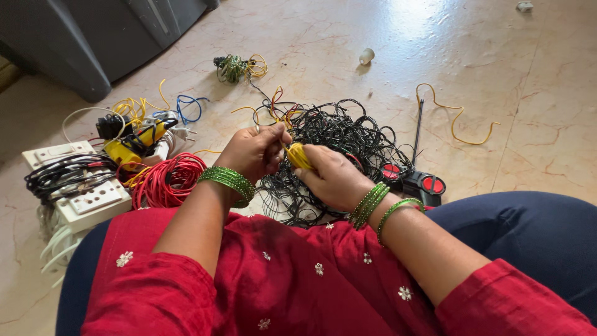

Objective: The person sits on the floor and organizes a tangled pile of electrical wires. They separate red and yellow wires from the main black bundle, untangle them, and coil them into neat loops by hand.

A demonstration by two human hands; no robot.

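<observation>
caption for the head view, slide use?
Seated person's left hand and right hand grip a small yellow wire bundle above a tangled black wire heap on the beige stone floor.

This is looking like a home floor serving as a makeshift electrical work spot: a polished stone floor (528, 124) is lying strewn with tangled black wire (339, 140), a red wire coil (168, 180) and white switchboards (93, 199).

We look down from one head-worn camera, steeply and at close range, over our red-clothed lap (273, 274) to the floor (535, 124) beyond it; a grey cabinet (93, 37) lies farthest from the lap, upper left.
</observation>
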